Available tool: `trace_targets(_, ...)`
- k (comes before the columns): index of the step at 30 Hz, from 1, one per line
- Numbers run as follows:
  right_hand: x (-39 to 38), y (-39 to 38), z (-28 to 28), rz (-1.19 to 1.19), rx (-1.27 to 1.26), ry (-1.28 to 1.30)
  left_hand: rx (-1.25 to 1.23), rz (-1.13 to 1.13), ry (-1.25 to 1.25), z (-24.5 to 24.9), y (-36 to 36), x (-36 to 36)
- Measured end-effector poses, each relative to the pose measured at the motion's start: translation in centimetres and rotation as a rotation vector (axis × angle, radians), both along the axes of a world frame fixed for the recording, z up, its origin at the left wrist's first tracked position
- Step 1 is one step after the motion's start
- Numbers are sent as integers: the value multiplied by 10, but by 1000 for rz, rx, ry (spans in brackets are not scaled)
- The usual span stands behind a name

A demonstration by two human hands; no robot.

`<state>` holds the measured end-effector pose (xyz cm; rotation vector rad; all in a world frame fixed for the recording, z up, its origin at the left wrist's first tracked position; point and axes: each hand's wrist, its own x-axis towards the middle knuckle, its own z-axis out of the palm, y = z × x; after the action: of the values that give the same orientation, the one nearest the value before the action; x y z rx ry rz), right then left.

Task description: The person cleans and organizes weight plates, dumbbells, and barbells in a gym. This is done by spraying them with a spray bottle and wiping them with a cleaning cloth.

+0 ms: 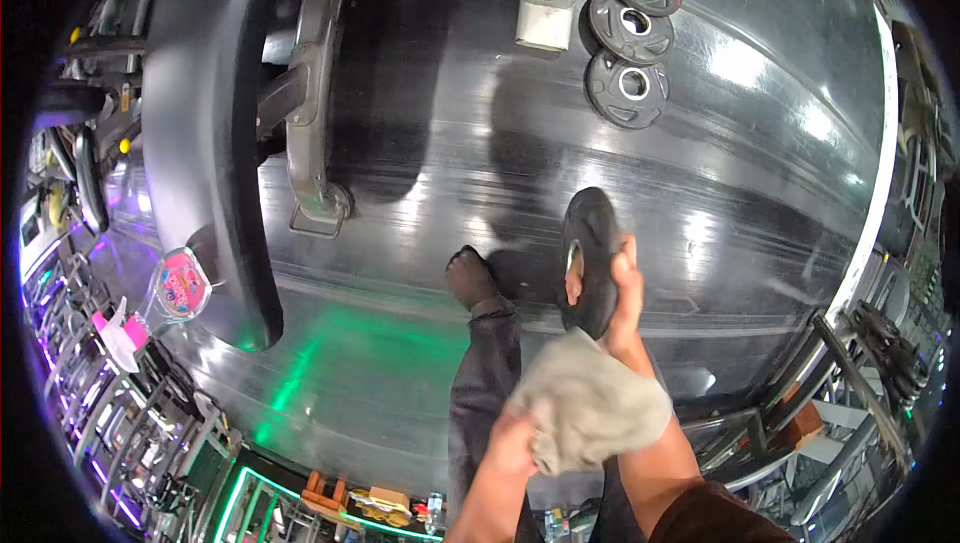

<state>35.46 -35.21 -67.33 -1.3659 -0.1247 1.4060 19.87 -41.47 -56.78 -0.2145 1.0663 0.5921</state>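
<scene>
The right hand [622,293] grips the round black weight plate [590,258] on edge, upright above the dark glossy floor [760,193]. Just below the grip, nearer the body, the crumpled grey cloth [590,403] lies against the right wrist, and the left hand [512,443] holds it from its left side. Just left of the grip, the person's dark-socked foot [470,278] stands on the floor. Well beyond the grip, three black holed weight plates [632,28] lie in a row on the floor. Far to the grip's left stands a grey metal frame bar [312,93], with a long black padded bench [210,143] further left and a round pink tub [182,285] beside the bench's near end
</scene>
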Motion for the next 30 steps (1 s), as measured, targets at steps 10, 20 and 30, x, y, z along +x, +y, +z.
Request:
trace_targets(10,-23,9,-25,529,-355,-440,-46,467,69,-96,-8,-39)
trace_targets(20,-27,113,-131,1249,-113,-1096,11,260,439,-106,40,-68)
trace_targets(30,-51,199,-211,1519,275,-1658,18,381,341,-113,68,-92)
